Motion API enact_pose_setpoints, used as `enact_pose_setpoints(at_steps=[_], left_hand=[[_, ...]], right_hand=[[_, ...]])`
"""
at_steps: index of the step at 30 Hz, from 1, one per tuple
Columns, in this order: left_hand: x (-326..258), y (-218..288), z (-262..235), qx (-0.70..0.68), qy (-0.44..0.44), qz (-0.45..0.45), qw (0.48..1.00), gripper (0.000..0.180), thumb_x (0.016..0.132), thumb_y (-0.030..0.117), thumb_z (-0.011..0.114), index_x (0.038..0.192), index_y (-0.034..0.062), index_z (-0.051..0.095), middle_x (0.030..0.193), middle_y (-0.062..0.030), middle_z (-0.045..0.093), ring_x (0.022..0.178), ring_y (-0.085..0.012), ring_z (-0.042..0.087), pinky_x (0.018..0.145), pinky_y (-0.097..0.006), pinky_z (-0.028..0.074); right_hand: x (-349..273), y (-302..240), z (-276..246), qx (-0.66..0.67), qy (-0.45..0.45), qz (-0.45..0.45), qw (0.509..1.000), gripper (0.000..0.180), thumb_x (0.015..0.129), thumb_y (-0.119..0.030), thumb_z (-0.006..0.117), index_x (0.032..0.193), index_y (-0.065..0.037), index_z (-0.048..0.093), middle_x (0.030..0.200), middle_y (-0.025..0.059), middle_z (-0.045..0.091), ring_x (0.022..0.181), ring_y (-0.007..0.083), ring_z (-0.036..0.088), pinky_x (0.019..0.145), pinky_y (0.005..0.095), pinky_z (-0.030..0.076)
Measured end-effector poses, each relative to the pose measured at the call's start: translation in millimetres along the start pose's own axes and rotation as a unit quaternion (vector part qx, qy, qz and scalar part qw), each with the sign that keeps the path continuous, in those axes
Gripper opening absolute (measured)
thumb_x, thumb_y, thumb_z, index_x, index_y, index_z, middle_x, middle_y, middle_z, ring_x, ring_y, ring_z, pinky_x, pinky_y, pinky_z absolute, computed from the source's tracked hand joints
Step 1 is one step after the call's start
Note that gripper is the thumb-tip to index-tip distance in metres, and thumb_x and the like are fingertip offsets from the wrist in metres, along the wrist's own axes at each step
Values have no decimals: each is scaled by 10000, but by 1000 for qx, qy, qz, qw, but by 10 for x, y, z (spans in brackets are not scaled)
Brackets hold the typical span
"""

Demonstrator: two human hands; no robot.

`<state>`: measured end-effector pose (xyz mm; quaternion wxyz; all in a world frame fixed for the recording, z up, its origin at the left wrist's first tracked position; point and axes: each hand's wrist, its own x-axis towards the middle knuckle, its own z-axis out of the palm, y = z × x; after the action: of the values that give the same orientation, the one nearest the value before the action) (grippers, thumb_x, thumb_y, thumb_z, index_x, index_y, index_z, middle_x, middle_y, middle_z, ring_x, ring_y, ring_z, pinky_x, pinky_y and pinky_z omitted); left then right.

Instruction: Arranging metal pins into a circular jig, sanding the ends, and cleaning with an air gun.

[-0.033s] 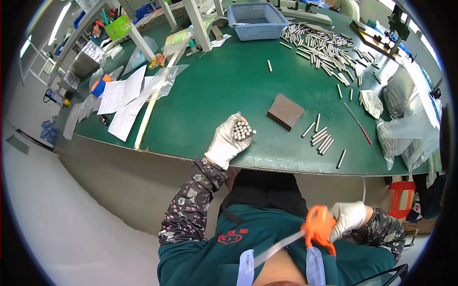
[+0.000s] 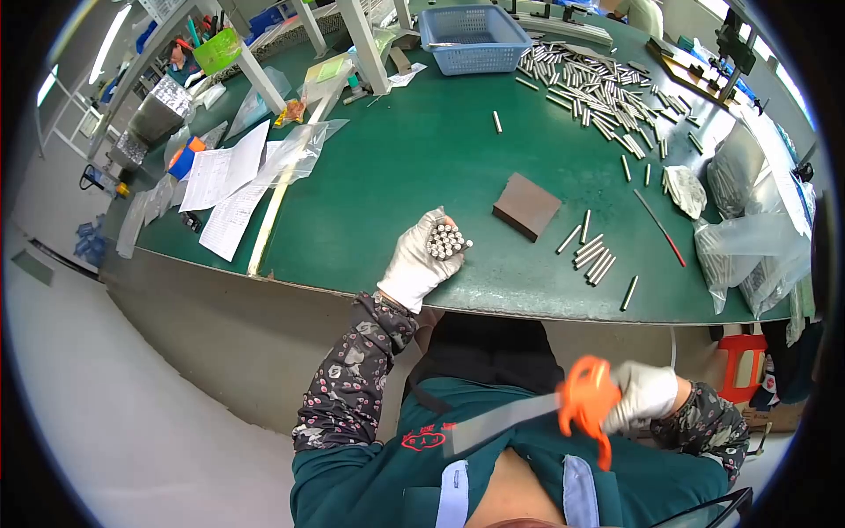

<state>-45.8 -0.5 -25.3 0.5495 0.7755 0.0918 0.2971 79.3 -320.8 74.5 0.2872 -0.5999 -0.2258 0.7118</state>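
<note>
Up close to the near edge of the green bench (image 2: pixel 396 176): left hand (image 2: pixel 418 260) in a white glove, wrapped tight around a bundle of short metal rods (image 2: pixel 447 240). Rods silver and shiny, packed side by side, round ends facing up. Hand and bundle just above the bench top.

Down low, off the bench and close to the chest: right hand (image 2: pixel 647 393), gloved in white too, clenched on the orange handle of a pair of scissors (image 2: pixel 581 407). Grey blades pointing to the left.

Just right of the bundle, a brown block (image 2: pixel 526 206) lying flat. Past it, near the same edge, a small group of loose rods (image 2: pixel 595 255). Far more rods (image 2: pixel 598 88) scattered at the far right corner, beside a blue basket (image 2: pixel 471 37). White papers (image 2: pixel 224 189) at the left edge.
</note>
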Motion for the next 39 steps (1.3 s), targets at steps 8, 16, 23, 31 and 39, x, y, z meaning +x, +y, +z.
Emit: enact_pose_setpoints(at_steps=[8,16,23,31,39], left_hand=[[12,-23,-6,1,-1,-25,1000,539,647,-92,656,1112,94,456,897,2,515,774,-90,561,724,-221,485],[22,8,27,-43,34,-3,998,405,651,-40,652,1005,56,481,797,-6,539,702,-90,543,685,-223,480],[10,-9,1,14,-3,22,1000,573,633,-81,668,1131,101,451,892,5,514,759,-83,544,728,-213,477],[6,-3,11,15,-6,19,1000,567,639,-74,670,1133,97,449,896,3,514,758,-83,540,726,-214,477],[23,-7,-4,23,-16,24,999,590,648,-70,662,1164,108,438,910,-9,523,756,-84,546,718,-219,483]], right_hand=[[415,109,389,-273,248,-266,891,294,745,-179,683,977,-15,607,778,100,615,680,194,599,633,310,483],[328,179,184,-221,38,-153,962,392,719,-272,718,1021,-42,619,913,101,646,806,171,612,771,264,473],[44,-433,16,-48,309,-85,946,194,749,-182,660,843,-15,636,685,19,610,588,56,535,519,218,421],[259,-475,-59,-185,318,-72,927,272,742,-208,659,885,16,603,648,64,601,606,134,581,595,268,461],[321,-584,-38,-209,317,-68,922,284,743,-225,651,907,2,604,628,74,593,599,155,590,593,279,464]])
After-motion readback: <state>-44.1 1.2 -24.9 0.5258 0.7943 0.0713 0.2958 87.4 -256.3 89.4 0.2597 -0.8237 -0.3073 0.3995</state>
